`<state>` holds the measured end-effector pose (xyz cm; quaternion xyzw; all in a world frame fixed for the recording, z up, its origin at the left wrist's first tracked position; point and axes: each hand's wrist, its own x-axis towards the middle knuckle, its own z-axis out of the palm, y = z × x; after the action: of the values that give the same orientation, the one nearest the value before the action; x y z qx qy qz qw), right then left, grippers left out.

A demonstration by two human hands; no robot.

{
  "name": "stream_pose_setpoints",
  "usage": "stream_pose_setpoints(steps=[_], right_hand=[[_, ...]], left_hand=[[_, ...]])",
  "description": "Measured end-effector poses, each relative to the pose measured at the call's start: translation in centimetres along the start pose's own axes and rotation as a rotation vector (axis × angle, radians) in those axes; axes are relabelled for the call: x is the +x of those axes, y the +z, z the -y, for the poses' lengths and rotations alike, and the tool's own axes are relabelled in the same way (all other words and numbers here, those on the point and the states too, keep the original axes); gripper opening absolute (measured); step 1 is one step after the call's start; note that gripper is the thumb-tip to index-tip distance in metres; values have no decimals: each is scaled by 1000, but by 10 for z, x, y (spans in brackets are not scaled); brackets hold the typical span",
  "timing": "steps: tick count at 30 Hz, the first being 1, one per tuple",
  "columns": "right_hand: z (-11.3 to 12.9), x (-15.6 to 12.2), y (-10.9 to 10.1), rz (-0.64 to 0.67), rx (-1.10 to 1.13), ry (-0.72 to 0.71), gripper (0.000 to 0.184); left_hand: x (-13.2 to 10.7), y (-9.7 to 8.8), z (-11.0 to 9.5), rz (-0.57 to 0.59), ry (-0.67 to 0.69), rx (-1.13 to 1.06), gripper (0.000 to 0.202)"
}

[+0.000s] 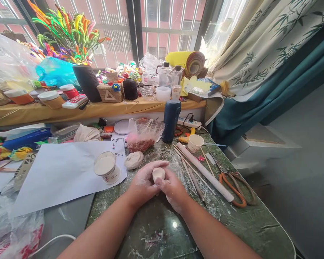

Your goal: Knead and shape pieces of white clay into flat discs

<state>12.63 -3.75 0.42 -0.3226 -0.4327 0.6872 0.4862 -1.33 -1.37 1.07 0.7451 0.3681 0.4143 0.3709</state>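
Cupped together over the table, my left hand (144,180) and my right hand (173,187) hold a small pale lump of clay (158,174) between them. Both hands are dusted with white powder, and the fingers wrap round the lump, hiding its sides and underside. Just beyond my left hand lies a larger flattened lump of clay (134,160). To the left, a paper cup (108,176) filled to the rim with white material stands on a sheet of white paper (62,169).
Right of my hands lie a white rolling rod (205,172), thin wooden sticks (191,176) and orange-handled scissors (233,187). Behind them stand another paper cup (196,143) and a dark blue bottle (171,122). A plastic bag of reddish material (142,142) sits nearby. A crowded window ledge (140,107) runs behind.
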Motion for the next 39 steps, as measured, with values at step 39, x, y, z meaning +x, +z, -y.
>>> stream_pose_setpoints(steps=[39], right_hand=[[-13, -4, 1, -60, -74, 152, 55]], left_hand=[[-1, 1, -10, -2, -71, -8, 28]])
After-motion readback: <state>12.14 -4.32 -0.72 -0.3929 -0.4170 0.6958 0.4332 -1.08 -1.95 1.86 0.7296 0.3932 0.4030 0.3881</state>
